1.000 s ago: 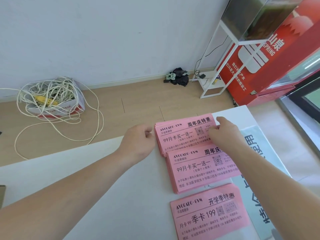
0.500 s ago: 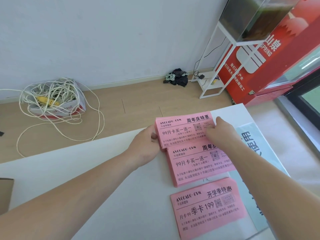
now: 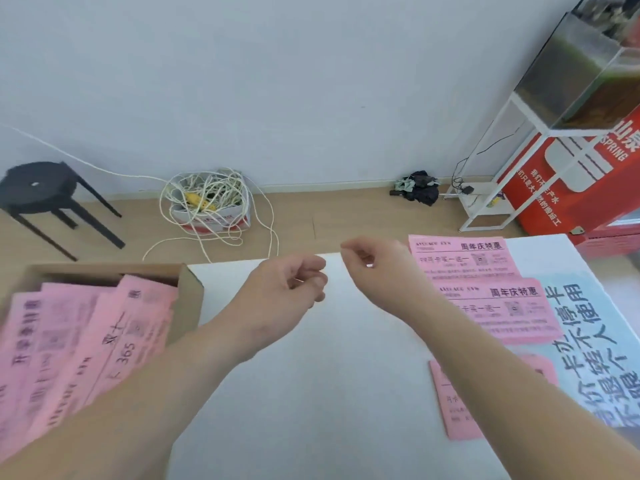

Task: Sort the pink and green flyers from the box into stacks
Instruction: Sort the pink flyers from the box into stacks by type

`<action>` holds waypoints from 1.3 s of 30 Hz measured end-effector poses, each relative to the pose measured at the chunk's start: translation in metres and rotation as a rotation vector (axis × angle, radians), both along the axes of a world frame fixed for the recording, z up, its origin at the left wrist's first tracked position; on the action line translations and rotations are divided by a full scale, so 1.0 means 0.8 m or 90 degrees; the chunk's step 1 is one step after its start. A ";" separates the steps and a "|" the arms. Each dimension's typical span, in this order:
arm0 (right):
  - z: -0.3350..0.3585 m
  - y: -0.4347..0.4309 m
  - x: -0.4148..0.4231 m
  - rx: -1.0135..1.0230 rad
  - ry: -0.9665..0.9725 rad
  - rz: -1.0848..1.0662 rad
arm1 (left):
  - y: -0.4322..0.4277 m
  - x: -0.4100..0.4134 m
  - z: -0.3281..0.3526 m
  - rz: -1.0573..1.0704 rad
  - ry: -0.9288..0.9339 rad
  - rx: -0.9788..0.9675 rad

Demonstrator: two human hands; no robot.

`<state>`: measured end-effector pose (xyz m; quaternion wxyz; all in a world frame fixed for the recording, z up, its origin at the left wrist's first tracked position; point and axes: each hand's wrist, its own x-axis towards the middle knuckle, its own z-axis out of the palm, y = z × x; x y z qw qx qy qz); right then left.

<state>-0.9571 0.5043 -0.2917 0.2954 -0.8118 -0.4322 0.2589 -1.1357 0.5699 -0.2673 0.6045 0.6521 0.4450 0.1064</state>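
A cardboard box at the left holds several loose pink flyers. On the white table, three pink stacks lie at the right: the far stack, the middle stack, and the near stack, partly hidden by my right forearm. My left hand and my right hand hover over the table's middle, fingers loosely curled, holding nothing. No green flyers are in view.
A pale blue printed sheet lies under the stacks at the right edge. Beyond the table, a black stool, a box of tangled cord, a white metal rack and a red cabinet stand on the wooden floor.
Both hands let go of the far pink stack and moved left over the bare table. The view swung left, bringing the box of flyers and the stool into sight.
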 end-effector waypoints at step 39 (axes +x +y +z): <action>-0.042 0.071 -0.335 -0.081 -0.372 0.479 | -0.008 -0.374 -0.069 0.173 0.154 0.152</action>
